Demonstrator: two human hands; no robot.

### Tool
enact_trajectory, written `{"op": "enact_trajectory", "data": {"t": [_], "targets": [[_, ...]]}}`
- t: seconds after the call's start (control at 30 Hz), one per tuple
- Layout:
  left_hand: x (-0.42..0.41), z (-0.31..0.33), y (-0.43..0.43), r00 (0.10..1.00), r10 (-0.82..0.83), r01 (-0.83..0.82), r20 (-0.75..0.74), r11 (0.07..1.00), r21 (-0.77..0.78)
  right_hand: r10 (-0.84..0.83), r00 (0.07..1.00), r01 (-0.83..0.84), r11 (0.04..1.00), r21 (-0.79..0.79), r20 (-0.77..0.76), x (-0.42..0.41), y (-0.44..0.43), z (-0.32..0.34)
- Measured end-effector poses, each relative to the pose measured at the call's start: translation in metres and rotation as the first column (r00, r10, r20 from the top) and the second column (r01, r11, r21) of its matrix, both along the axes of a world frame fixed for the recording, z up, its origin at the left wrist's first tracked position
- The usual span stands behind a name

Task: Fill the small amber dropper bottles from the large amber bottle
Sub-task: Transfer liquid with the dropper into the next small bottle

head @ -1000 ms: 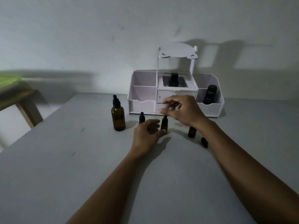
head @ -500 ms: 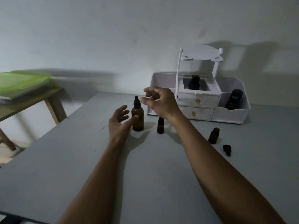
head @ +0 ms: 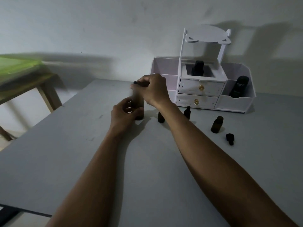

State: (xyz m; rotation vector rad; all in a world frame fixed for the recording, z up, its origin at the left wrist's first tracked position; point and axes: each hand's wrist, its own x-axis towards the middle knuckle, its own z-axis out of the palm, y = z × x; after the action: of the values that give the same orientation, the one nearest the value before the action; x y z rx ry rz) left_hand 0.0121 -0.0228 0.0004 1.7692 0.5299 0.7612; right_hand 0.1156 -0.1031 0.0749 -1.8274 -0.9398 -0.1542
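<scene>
Large amber bottle [head: 139,110] gripped mid-frame by left hand [head: 124,114]; its dropper cap [head: 135,82] pinched from above by right hand [head: 151,90]. Counter [head: 65,145] beneath.

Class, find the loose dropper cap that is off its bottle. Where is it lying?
In the head view, the dropper cap lies on the grey table, far right, just in front of the open small bottle.

The near half of the grey table [head: 82,161] and its left edge lie bare, crossed only by the two forearms. Toward the far edge, the white organizer [head: 201,94] blocks the right part. Before it stand two capped small bottles [head: 161,117] [head: 187,112], an uncapped bottle [head: 217,124] and a loose dropper cap [head: 229,138], with gaps between.
</scene>
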Motion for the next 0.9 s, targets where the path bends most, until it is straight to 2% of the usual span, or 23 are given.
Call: {"op": "enact_trajectory", "data": {"t": [0.27, 0.47, 0.63, 0.77, 0.83, 0.9], "targets": [[0.001, -0.001, 0.002, 1.000, 0.000, 0.000, -0.002, 1.000, -0.003, -0.050, 0.995, 0.047, 0.998, 0.037, 0.081, -0.001, 0.007, 0.004], [0.002, -0.001, 0.001, 1.000, 0.005, -0.005, -0.006, 1.000, -0.009, -0.039, 0.998, 0.036, 0.998, 0.060, 0.046, -0.001, 0.006, 0.005], [0.001, -0.001, 0.001, 1.000, -0.008, 0.008, 0.004, 1.000, -0.017, 0.038, 0.999, -0.042, 0.984, 0.174, 0.025, 0.003, -0.002, 0.030], [-0.001, 0.001, 0.000, 1.000, -0.008, 0.008, 0.010, 1.000, -0.008, 0.036, 0.999, -0.045, 0.951, 0.307, 0.034, 0.005, -0.012, 0.065], [-0.002, 0.003, -0.005, 0.997, 0.054, -0.054, 0.056, 0.999, -0.006, 0.023, 0.999, -0.036, 0.931, 0.363, 0.040, 0.007, -0.022, 0.080], [-0.004, 0.007, -0.014, 0.973, 0.177, -0.185, 0.149, 0.982, 0.040, 0.022, 0.999, -0.031, 0.909, 0.415, 0.027, 0.010, -0.038, 0.094]]}}
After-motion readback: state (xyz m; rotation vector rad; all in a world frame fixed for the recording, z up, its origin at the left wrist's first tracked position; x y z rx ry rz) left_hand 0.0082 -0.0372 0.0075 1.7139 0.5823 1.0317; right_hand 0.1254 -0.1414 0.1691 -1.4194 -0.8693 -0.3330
